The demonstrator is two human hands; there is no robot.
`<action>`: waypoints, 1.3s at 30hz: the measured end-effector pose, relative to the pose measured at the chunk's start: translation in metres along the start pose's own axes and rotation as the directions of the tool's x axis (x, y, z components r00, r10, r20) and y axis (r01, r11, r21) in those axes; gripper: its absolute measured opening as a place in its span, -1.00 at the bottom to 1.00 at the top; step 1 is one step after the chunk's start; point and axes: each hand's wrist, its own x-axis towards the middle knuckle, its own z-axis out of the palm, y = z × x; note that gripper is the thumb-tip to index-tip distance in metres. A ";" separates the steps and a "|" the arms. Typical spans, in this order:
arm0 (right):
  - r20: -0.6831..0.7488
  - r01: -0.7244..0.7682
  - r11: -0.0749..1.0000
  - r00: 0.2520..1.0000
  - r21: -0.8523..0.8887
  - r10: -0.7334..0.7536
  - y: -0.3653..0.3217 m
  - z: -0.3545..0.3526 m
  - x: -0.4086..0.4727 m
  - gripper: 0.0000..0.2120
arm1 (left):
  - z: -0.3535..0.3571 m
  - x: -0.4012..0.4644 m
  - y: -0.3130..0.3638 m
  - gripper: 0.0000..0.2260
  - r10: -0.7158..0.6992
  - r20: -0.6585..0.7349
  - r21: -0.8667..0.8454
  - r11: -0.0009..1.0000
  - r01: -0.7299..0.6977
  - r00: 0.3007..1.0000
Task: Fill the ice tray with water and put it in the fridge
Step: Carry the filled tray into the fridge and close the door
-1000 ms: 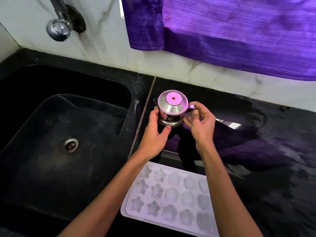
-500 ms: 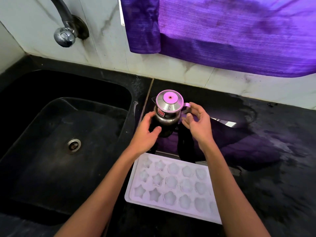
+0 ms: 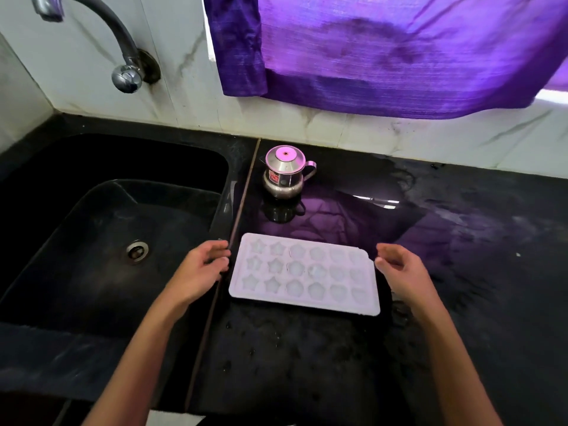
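Note:
A white ice tray (image 3: 304,273) with star and flower shaped cells lies flat on the black counter (image 3: 307,358), right of the sink. My left hand (image 3: 199,269) hovers just off its left end, fingers loosely curved, holding nothing. Off the tray's right end is my right hand (image 3: 399,269), relaxed and empty, its fingertips close to the tray's edge. A small lidded steel jug (image 3: 284,172) stands upright behind the tray, apart from both hands. Whether the cells hold water is unclear.
A deep black sink (image 3: 101,241) with a drain fills the left. A curved tap (image 3: 123,56) juts from the marbled wall above it. A purple curtain (image 3: 384,50) hangs over the back wall. Water droplets and wet patches lie on the counter.
Both hands let go of the steel jug, which now stands on the counter, and drew back to either end of the ice tray. The camera view pulled back and up.

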 end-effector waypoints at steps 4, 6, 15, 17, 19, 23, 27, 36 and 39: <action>0.124 -0.180 0.983 0.977 0.034 0.174 0.016 -0.005 -0.019 -0.64 | 0.014 -0.013 -0.001 -0.69 -0.020 0.098 0.041 0.999 0.016 0.995; 0.169 -0.216 0.974 0.965 0.071 0.202 0.020 -0.003 -0.026 -0.63 | 0.016 -0.015 -0.003 -0.65 -0.032 0.070 0.040 0.999 0.029 0.997; 0.195 -0.175 0.971 0.971 0.163 0.142 0.027 0.003 -0.035 -0.73 | 0.023 -0.022 -0.002 -0.65 -0.078 0.003 -0.069 0.995 0.078 0.997; 0.194 -0.167 0.973 0.972 0.160 0.135 0.027 0.004 -0.034 -0.72 | 0.023 -0.024 -0.003 -0.65 -0.092 -0.020 -0.094 0.992 0.090 0.996; 0.198 -0.157 0.976 0.972 0.154 0.126 0.026 0.006 -0.033 -0.71 | 0.023 -0.027 -0.003 -0.64 -0.106 -0.040 -0.119 0.988 0.100 0.994; 0.217 -0.131 0.981 0.971 0.143 0.098 0.023 0.008 -0.032 -0.70 | 0.022 -0.037 -0.005 -0.65 -0.125 -0.083 -0.167 0.980 0.110 0.989; 0.266 -0.091 0.986 0.963 0.141 0.051 0.012 0.014 -0.033 -0.71 | 0.008 -0.049 -0.012 -0.66 -0.131 -0.120 -0.204 0.973 0.105 0.984; 0.483 0.001 0.996 0.874 0.092 -0.046 -0.026 0.067 -0.047 -0.69 | -0.047 -0.117 -0.047 -0.66 -0.172 -0.310 -0.344 0.937 0.058 0.935; 0.575 0.039 0.996 0.814 0.085 -0.081 -0.043 0.094 -0.059 -0.69 | -0.067 -0.150 -0.066 -0.66 -0.198 -0.401 -0.390 0.920 0.029 0.894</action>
